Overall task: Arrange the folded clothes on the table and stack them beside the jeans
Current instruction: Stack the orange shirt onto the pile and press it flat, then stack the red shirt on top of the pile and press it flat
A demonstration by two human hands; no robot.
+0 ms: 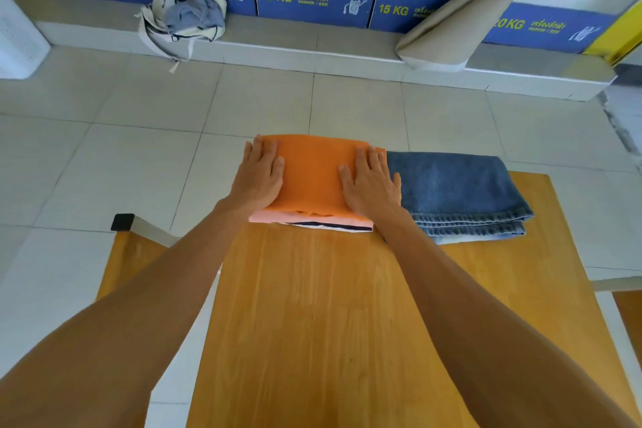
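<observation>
A folded orange garment (312, 174) tops a small stack at the far edge of the wooden table (330, 306). Under it show a pink layer (278, 217) and a white piece with a dark stripe (330, 226). Folded blue jeans (458, 191) lie directly to the right of the stack, touching it. My left hand (258, 177) rests flat on the orange garment's left side. My right hand (371, 181) lies flat on its right side, next to the jeans. Both palms press down with fingers spread, gripping nothing.
A wooden chair (135, 243) stands left of the table. Beyond the tiled floor, washing machines line a raised step (312, 49). A cloth bag of clothes (184, 17) sits on the step at left, a beige bag (458, 21) leans at right. A white basket (17, 35) stands far left.
</observation>
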